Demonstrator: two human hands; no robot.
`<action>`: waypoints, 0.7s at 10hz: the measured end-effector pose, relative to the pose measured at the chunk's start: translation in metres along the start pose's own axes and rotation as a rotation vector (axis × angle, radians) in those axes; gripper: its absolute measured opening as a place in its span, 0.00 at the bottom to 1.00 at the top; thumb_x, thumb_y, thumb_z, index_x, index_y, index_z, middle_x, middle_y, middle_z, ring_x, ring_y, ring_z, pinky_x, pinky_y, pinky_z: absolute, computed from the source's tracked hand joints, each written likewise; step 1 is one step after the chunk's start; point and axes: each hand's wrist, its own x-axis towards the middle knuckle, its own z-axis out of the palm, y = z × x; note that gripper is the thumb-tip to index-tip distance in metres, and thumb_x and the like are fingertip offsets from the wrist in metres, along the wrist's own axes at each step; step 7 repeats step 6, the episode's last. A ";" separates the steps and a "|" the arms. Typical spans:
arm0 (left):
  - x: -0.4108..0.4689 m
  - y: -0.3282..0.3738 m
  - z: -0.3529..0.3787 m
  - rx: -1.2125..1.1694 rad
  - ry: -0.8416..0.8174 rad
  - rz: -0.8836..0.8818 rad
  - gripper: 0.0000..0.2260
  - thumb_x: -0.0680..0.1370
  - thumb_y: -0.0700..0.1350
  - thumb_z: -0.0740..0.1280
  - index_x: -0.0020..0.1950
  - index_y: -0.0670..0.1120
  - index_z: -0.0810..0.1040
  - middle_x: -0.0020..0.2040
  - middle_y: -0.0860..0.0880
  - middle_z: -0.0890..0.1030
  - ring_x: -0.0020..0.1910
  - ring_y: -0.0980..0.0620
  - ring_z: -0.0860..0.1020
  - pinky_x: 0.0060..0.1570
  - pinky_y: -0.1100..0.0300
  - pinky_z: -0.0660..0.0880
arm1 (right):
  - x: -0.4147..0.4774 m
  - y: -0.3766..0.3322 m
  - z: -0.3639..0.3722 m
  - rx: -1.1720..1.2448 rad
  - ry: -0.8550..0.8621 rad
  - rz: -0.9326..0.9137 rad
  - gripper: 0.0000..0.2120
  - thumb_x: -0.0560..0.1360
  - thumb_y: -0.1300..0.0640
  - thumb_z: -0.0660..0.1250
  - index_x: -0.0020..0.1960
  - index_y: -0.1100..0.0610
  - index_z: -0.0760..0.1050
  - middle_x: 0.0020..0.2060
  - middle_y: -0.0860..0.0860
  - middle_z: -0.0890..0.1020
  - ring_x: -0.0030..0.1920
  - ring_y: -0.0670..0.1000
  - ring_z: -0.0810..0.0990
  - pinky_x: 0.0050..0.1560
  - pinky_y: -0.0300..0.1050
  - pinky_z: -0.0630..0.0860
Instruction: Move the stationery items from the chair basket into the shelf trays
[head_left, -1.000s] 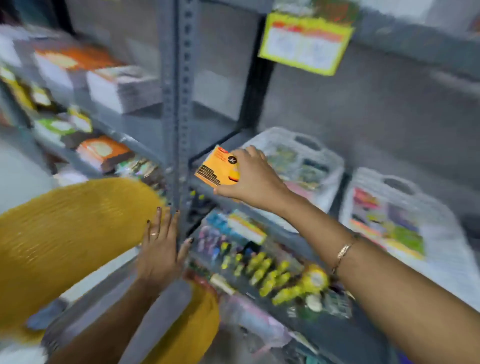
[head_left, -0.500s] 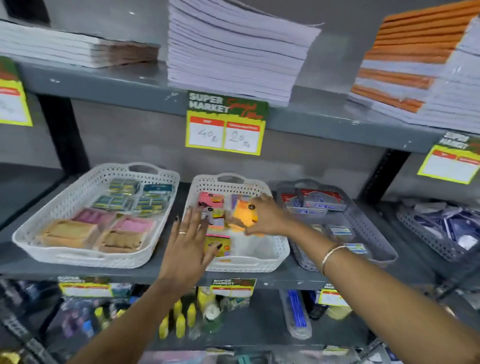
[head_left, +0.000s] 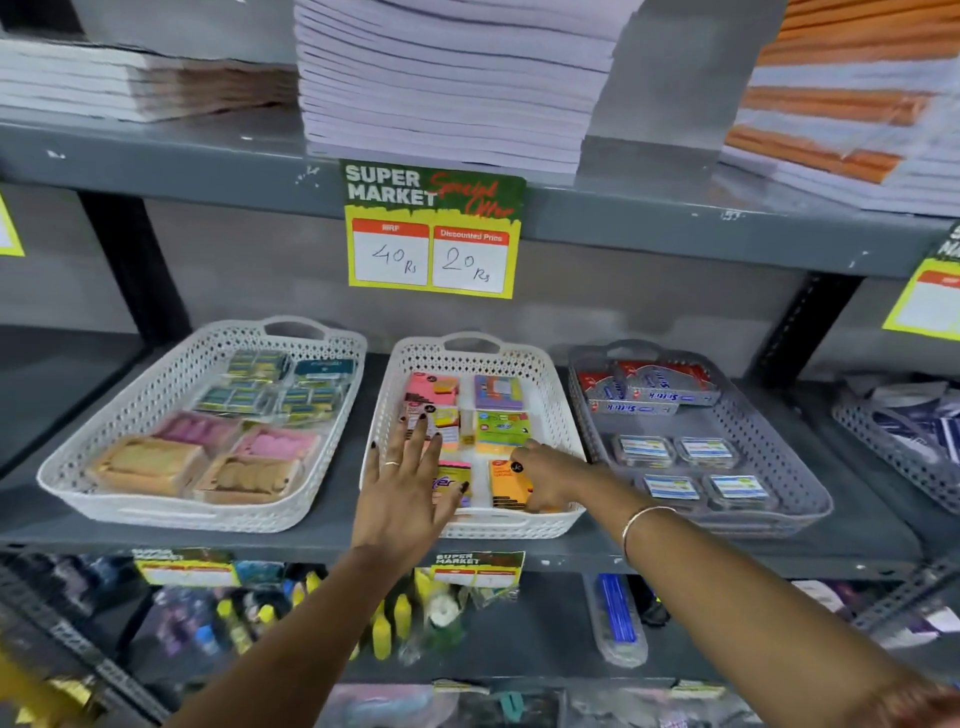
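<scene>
An orange sticky-note pack (head_left: 506, 486) lies at the front right of the middle white tray (head_left: 558, 415) on the grey shelf. My right hand (head_left: 553, 475) rests on its right side with fingers curled around the pack. My left hand (head_left: 405, 483) hovers flat, fingers spread, over the front left of the same tray, covering part of a yellow pack (head_left: 451, 483). Several other note packs, pink, purple and green, fill the tray's back half. The chair basket is out of view.
A white tray (head_left: 104, 467) of erasers and pads stands to the left, a grey tray (head_left: 800, 467) of boxes and small cases to the right. Notebook stacks (head_left: 447, 88) sit on the shelf above, with a price tag (head_left: 431, 228) hanging from its edge. A lower shelf holds glue bottles.
My right hand has carried the orange pack from near the shelf post into the middle tray and lowered it to the front right. My left hand has come over the tray's front left.
</scene>
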 end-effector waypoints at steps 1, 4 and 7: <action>-0.001 0.001 0.000 0.003 -0.017 -0.010 0.32 0.80 0.61 0.42 0.67 0.41 0.73 0.70 0.41 0.69 0.70 0.41 0.63 0.61 0.37 0.67 | 0.001 -0.002 0.002 -0.002 -0.008 0.008 0.28 0.70 0.58 0.72 0.66 0.64 0.65 0.64 0.61 0.69 0.61 0.60 0.73 0.55 0.48 0.72; 0.000 0.000 0.001 0.016 -0.051 -0.017 0.30 0.78 0.60 0.46 0.64 0.43 0.76 0.67 0.42 0.72 0.68 0.40 0.67 0.58 0.36 0.69 | -0.001 -0.006 0.004 0.015 -0.025 0.039 0.25 0.72 0.59 0.69 0.66 0.63 0.66 0.63 0.61 0.70 0.58 0.61 0.74 0.56 0.49 0.73; -0.002 -0.003 0.005 -0.023 -0.041 -0.005 0.36 0.78 0.63 0.36 0.71 0.44 0.68 0.74 0.44 0.60 0.73 0.43 0.57 0.66 0.39 0.60 | -0.020 -0.015 -0.012 0.214 0.223 0.016 0.27 0.73 0.53 0.68 0.70 0.58 0.66 0.67 0.56 0.71 0.64 0.56 0.73 0.63 0.51 0.73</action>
